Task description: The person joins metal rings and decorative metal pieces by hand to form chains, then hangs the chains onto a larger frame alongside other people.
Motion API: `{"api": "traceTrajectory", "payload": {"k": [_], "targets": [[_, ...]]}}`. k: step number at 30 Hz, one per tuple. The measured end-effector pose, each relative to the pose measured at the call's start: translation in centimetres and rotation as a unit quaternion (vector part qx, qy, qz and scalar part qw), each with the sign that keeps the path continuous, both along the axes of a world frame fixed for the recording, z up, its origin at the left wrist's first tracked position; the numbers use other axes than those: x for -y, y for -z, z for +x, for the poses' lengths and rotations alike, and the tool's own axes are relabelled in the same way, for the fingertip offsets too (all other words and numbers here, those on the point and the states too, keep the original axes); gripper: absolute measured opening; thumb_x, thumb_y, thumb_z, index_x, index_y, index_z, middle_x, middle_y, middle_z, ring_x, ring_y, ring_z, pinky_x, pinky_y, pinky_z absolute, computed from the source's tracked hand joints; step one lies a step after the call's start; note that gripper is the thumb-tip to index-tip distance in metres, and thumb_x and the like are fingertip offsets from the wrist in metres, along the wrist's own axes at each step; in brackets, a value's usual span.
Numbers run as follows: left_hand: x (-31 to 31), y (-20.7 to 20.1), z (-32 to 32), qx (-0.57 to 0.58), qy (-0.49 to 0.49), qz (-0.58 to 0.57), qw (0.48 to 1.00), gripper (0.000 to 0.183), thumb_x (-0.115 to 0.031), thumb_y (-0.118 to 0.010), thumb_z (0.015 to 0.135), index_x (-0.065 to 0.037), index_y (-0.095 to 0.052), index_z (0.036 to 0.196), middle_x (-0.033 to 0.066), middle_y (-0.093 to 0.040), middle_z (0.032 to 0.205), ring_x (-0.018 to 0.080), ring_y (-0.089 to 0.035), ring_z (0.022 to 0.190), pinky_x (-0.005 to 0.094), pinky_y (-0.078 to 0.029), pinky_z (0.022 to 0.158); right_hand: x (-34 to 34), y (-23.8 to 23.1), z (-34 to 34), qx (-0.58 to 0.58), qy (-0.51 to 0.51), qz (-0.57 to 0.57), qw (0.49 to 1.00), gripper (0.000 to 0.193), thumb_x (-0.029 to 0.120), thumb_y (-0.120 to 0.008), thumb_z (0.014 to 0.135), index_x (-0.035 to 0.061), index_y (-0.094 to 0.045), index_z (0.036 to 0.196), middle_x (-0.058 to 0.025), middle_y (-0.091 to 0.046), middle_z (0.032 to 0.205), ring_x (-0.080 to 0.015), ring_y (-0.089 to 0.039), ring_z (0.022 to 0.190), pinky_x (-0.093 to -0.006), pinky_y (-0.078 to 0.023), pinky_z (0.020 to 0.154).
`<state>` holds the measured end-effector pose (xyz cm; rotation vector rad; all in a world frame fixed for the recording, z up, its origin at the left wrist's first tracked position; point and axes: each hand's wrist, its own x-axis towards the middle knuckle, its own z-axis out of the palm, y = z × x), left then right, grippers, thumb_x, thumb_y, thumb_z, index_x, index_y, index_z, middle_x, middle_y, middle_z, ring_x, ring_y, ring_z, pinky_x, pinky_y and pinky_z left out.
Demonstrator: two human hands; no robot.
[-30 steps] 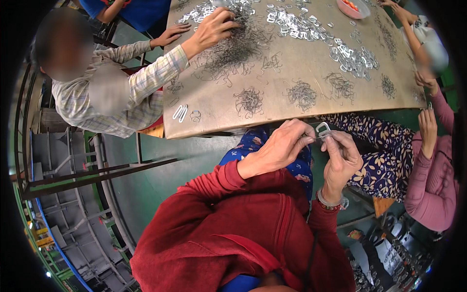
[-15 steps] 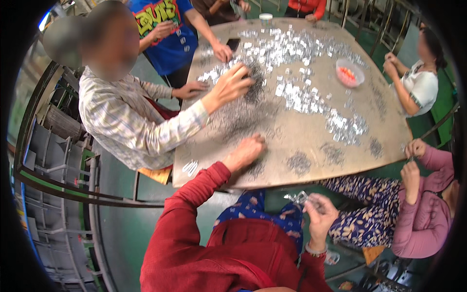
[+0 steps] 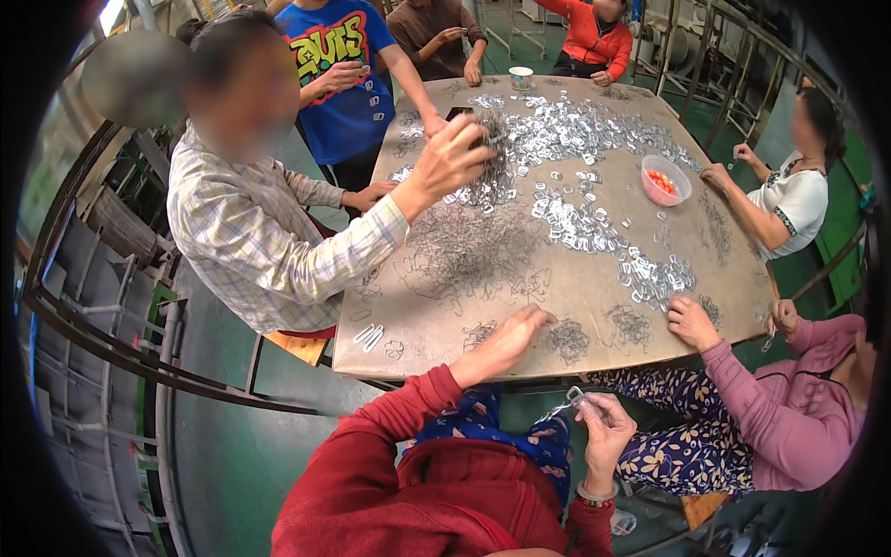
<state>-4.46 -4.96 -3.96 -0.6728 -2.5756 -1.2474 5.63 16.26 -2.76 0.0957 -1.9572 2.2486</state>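
Observation:
My right hand (image 3: 605,425) is closed above my lap, its thumb and fingers pinching a small silvery metal buckle (image 3: 574,396). More shiny pieces dangle beside that buckle, too small to tell apart. Over the near edge of the table my left hand (image 3: 509,347) reaches with curled fingers close together. Its fingertips are at a small heap of bent wire pieces (image 3: 569,342); whether anything is pinched there is hidden. Another little wire heap (image 3: 480,334) lies just beyond the left wrist.
The brown-topped table (image 3: 408,325) carries a wide spread of silvery buckles (image 3: 566,130) and scattered wires (image 3: 464,246). A bowl with orange pieces (image 3: 665,183) and a round tub (image 3: 521,78) stand farther back. At left a co-worker's hand (image 3: 452,162) lifts a wire bunch; several co-workers surround the table.
My left hand has moved right to the wire heap. My right hand still holds the buckle. At right, the co-worker in pink has put a hand onto the table by the buckles.

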Motion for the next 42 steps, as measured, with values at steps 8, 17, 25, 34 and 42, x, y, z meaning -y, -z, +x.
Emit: {"api": "traceTrajectory", "payload": {"k": [8,17,25,34,42], "targets": [[-2.6,-6.3,7.4,0.105,0.06,0.159,0.98,0.013,-0.008,-0.063,0.086,0.001,-0.062,0.095,0.0108,-0.065,0.087,0.0188,-0.066,0.07,0.0305,-0.052,0.063,0.7,-0.4,1.3,0.038,0.037,0.007,0.999,0.011,-0.008,-0.064,0.08,-0.004,-0.063,0.09,-0.0041,-0.062,0.082,-0.0054,-0.056,0.064,-0.0177,-0.047,0.056],[-4.4,-4.7,9.5,-0.005,0.08,0.12,0.99,0.011,-0.008,-0.065,0.081,-0.004,-0.058,0.089,0.0114,-0.054,0.111,0.0286,-0.05,0.105,0.0372,-0.043,0.087,1.9,-1.4,2.2,-0.018,0.09,0.024,0.995,0.009,-0.007,-0.061,0.081,-0.0037,-0.061,0.089,-0.0055,-0.061,0.083,-0.0086,-0.055,0.068,-0.0209,-0.046,0.06],[-4.8,-4.6,9.1,-0.002,0.048,0.135,0.99,0.013,-0.004,-0.065,0.079,-0.003,-0.056,0.088,0.0127,-0.056,0.107,0.0308,-0.053,0.101,0.0373,-0.044,0.085,1.9,-1.8,2.4,-0.02,0.088,0.042,0.995,0.011,-0.013,-0.062,0.078,-0.0065,-0.061,0.087,-0.0085,-0.061,0.091,-0.01,-0.059,0.075,-0.0215,-0.051,0.067],[-4.6,-3.3,8.6,0.087,0.099,0.193,0.972,0.01,0.002,-0.058,0.083,0.0,-0.054,0.092,0.0125,-0.06,0.093,0.0258,-0.06,0.086,0.0333,-0.048,0.078,-0.5,-2.0,-0.2,-0.036,0.023,0.052,0.998,0.009,-0.007,-0.063,0.081,-0.0067,-0.063,0.09,-0.0093,-0.06,0.088,-0.0116,-0.06,0.073,-0.0229,-0.05,0.062],[-3.7,-1.9,9.0,0.095,0.098,0.2,0.97,0.008,-0.009,-0.059,0.085,-0.003,-0.056,0.09,0.0102,-0.058,0.085,0.0295,-0.057,0.085,0.0368,-0.046,0.075,-5.4,3.7,-20.3,-0.115,0.095,0.405,0.902,0.022,0.004,-0.064,0.078,-0.0035,-0.065,0.099,-0.0161,-0.066,0.088,-0.0267,-0.062,0.079,-0.0357,-0.047,0.082]]}}
